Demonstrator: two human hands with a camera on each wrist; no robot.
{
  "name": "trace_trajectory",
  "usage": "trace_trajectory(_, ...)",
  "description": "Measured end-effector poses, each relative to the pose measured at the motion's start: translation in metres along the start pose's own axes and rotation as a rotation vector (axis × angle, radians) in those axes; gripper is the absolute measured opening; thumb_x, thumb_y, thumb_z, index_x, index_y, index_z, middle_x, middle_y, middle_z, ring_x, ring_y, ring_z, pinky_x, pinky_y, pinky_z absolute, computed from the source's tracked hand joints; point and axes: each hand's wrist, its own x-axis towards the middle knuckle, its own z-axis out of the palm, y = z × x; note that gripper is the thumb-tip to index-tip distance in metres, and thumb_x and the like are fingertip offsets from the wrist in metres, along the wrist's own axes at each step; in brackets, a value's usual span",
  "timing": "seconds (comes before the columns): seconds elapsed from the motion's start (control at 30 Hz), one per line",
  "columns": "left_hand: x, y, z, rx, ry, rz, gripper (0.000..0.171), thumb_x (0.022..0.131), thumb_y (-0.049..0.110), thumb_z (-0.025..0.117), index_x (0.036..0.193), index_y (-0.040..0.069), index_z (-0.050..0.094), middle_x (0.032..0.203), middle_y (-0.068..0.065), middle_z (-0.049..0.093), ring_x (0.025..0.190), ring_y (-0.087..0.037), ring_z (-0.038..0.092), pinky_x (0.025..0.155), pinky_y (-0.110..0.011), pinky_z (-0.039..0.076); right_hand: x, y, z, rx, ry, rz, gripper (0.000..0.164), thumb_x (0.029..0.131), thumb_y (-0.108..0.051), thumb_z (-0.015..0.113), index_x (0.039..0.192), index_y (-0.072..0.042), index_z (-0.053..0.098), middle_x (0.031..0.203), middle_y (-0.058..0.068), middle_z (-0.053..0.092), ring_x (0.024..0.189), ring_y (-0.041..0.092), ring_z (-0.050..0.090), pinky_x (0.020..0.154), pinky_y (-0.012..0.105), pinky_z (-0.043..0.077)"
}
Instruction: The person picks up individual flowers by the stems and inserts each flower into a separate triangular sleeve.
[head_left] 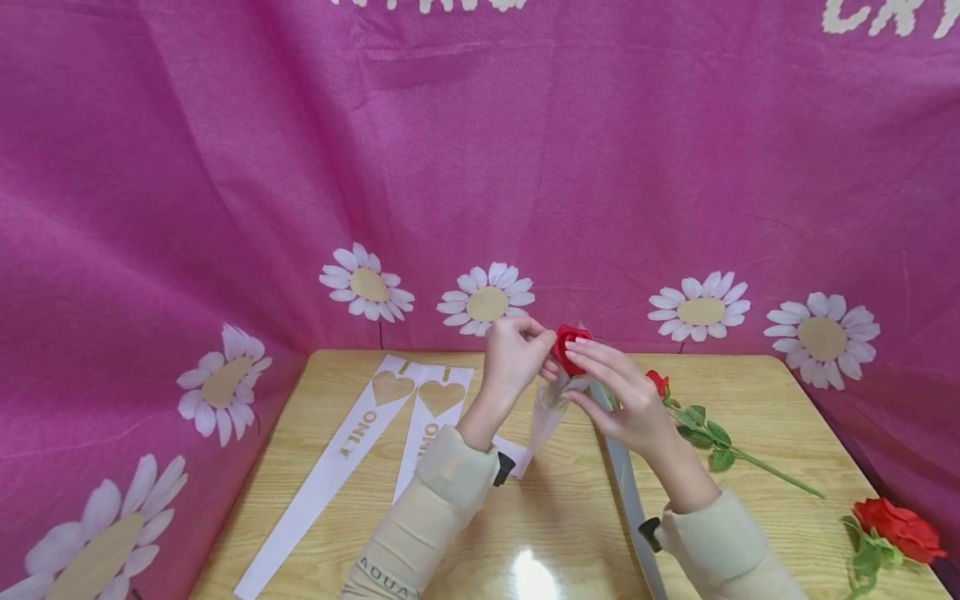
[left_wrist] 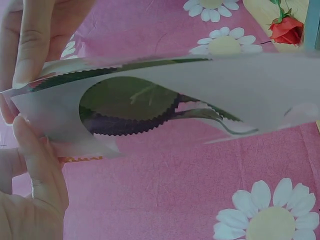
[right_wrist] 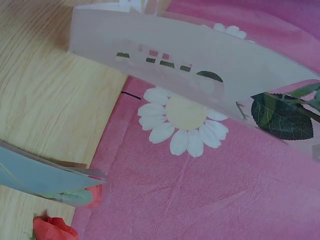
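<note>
A red rose stands upright in a tapering, translucent white flower sleeve over the table. My left hand pinches the sleeve's upper edge beside the bloom. On the other side, my right hand lays its fingers on the bloom, with the thumb against the sleeve. In the left wrist view, dark green leaves show through a heart-shaped window of the sleeve, and both hands hold its top end. The right wrist view shows the sleeve with cut-out letters and a leaf; the hands are outside that view.
Flat white sleeves with gold hearts and lettering lie on the left of the wooden table. A grey-blue sleeve holding a rose lies right of centre. Loose roses lie farther right. A pink daisy-print cloth hangs behind.
</note>
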Motion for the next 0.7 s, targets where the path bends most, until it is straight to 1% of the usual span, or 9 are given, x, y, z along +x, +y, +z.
trace_trajectory(0.07, -0.001, 0.002, 0.0, -0.005, -0.006, -0.006, 0.012, 0.08, -0.007, 0.053, 0.078, -0.015, 0.063, 0.06, -0.027, 0.06, 0.037, -0.019, 0.058, 0.036, -0.031, 0.05, 0.0, 0.0, -0.001, 0.014, 0.001, -0.004, 0.04, 0.086, -0.023, 0.062, 0.101, 0.014, 0.061, 0.104, 0.027, 0.061, 0.099, 0.038, 0.055, 0.096, 0.029, 0.044)
trace_trajectory(0.2, -0.009, 0.023, -0.004, -0.018, -0.009, -0.007, 0.012, 0.079, -0.01, 0.052, 0.078, -0.016, 0.061, 0.059, -0.028, 0.06, 0.036, -0.012, 0.055, 0.037, -0.029, 0.051, 0.0, 0.002, -0.002, 0.034, -0.002, -0.017, 0.037, 0.087, -0.021, 0.061, 0.099, 0.014, 0.062, 0.101, 0.028, 0.061, 0.098, 0.036, 0.057, 0.094, 0.029, 0.045)
trace_trajectory(0.3, -0.015, 0.036, -0.006, -0.028, -0.006, -0.003, 0.011, 0.079, -0.01, 0.052, 0.078, -0.016, 0.061, 0.059, -0.025, 0.06, 0.036, -0.008, 0.054, 0.038, -0.027, 0.051, 0.0, 0.003, -0.003, 0.034, -0.002, -0.025, 0.034, 0.087, -0.02, 0.06, 0.096, 0.013, 0.063, 0.098, 0.026, 0.063, 0.096, 0.034, 0.058, 0.093, 0.027, 0.045)
trace_trajectory(0.4, -0.017, 0.04, -0.007, -0.037, -0.01, 0.004, 0.012, 0.079, -0.009, 0.052, 0.078, -0.015, 0.062, 0.058, -0.023, 0.06, 0.037, -0.007, 0.054, 0.039, -0.029, 0.052, -0.001, 0.003, -0.005, 0.025, -0.002, -0.024, 0.033, 0.088, -0.02, 0.06, 0.094, 0.012, 0.064, 0.094, 0.023, 0.064, 0.092, 0.031, 0.06, 0.092, 0.025, 0.046)
trace_trajectory(0.5, -0.018, 0.042, -0.006, -0.051, -0.019, 0.022, 0.013, 0.079, -0.009, 0.052, 0.079, -0.016, 0.062, 0.058, -0.026, 0.06, 0.037, -0.007, 0.054, 0.04, -0.035, 0.052, -0.001, 0.003, -0.007, 0.023, -0.007, -0.017, 0.032, 0.088, -0.02, 0.06, 0.091, 0.011, 0.065, 0.089, 0.02, 0.066, 0.087, 0.029, 0.061, 0.091, 0.023, 0.046)
trace_trajectory(0.57, -0.019, 0.043, -0.005, -0.061, -0.025, 0.036, 0.013, 0.079, -0.009, 0.051, 0.078, -0.018, 0.061, 0.058, -0.028, 0.059, 0.038, -0.007, 0.054, 0.041, -0.039, 0.052, -0.001, 0.004, -0.007, 0.039, -0.012, -0.011, 0.032, 0.088, -0.02, 0.06, 0.09, 0.011, 0.065, 0.086, 0.019, 0.066, 0.083, 0.028, 0.061, 0.09, 0.022, 0.047)
trace_trajectory(0.7, -0.021, 0.045, -0.005, -0.049, -0.028, 0.066, 0.014, 0.079, -0.01, 0.05, 0.077, -0.018, 0.061, 0.058, -0.029, 0.059, 0.038, -0.005, 0.052, 0.041, -0.042, 0.052, -0.001, 0.004, -0.008, 0.087, -0.024, -0.002, 0.029, 0.088, -0.019, 0.06, 0.087, 0.01, 0.064, 0.082, 0.017, 0.065, 0.08, 0.027, 0.06, 0.087, 0.02, 0.047)
